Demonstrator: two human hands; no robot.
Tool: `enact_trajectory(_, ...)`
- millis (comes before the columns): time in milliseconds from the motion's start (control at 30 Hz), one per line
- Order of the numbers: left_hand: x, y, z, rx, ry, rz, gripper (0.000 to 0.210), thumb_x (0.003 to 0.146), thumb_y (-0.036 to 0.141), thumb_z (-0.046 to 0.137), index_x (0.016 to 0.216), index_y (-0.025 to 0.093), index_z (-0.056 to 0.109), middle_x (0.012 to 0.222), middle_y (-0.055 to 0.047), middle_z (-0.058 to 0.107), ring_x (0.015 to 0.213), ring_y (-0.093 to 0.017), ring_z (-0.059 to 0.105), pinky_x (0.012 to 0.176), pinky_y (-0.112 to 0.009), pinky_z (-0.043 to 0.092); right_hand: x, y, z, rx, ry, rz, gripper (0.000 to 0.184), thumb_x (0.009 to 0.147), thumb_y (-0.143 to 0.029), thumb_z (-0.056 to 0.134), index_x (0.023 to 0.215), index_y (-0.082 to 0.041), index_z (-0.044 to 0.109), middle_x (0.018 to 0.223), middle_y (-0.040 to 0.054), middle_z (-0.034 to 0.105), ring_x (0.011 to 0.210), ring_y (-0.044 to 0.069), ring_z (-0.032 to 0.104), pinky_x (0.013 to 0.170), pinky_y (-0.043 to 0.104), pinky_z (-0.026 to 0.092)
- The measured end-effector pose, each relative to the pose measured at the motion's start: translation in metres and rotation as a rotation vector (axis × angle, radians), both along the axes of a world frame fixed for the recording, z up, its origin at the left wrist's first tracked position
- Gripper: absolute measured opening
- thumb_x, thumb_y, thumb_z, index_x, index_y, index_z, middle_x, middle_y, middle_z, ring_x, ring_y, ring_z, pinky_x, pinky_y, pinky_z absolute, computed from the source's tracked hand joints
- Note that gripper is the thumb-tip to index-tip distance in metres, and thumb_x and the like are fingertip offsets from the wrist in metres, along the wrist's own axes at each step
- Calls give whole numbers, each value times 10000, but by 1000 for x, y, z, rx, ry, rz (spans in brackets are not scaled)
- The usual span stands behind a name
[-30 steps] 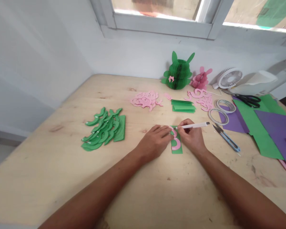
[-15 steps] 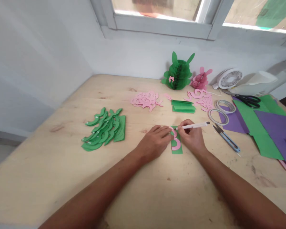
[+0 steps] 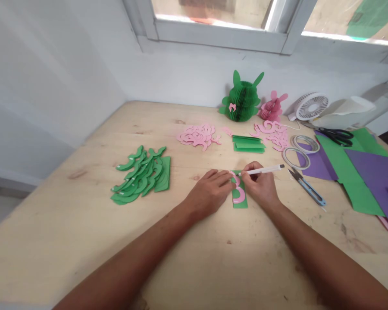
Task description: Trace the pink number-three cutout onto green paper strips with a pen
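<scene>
In the head view a pink curved paper cutout (image 3: 240,197) lies on a folded strip of green paper (image 3: 241,205). My left hand (image 3: 210,191) rests over its left edge, fingers stretched out and pressing the cutout against the green paper. A white pen (image 3: 263,169) is pinched in my right hand (image 3: 261,183), its tip at the cutout's upper right edge. Part of the cutout's upper left is hidden under my left fingertips.
Left lies a pile of green paper cutouts (image 3: 142,174). Beyond are pink cutouts (image 3: 197,135), folded green strips (image 3: 248,144) and a green honeycomb-paper figure (image 3: 243,101). Right are tape rolls (image 3: 296,158), thread snips (image 3: 307,187), black scissors (image 3: 338,135), purple paper (image 3: 375,176) and a small fan (image 3: 312,106).
</scene>
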State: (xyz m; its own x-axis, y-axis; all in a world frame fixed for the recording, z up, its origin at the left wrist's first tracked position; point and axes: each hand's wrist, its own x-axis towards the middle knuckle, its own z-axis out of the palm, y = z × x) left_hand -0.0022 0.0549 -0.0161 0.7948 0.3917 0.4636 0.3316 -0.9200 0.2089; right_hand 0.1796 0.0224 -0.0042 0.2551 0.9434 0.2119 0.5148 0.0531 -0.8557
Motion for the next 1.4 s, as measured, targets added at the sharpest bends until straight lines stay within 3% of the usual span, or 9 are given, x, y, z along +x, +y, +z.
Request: enact_trajectory(1400, 1, -1, -2, 16, 3, 7, 279, 914, 100, 406, 1102, 162, 602, 1186, -109, 616, 1159, -223, 545, 962, -409, 433, -1, -2, 2, -7, 9, -9, 56, 745, -225, 564, 705, -196, 540, 584, -37, 529, 500, 110, 474, 474, 229, 360)
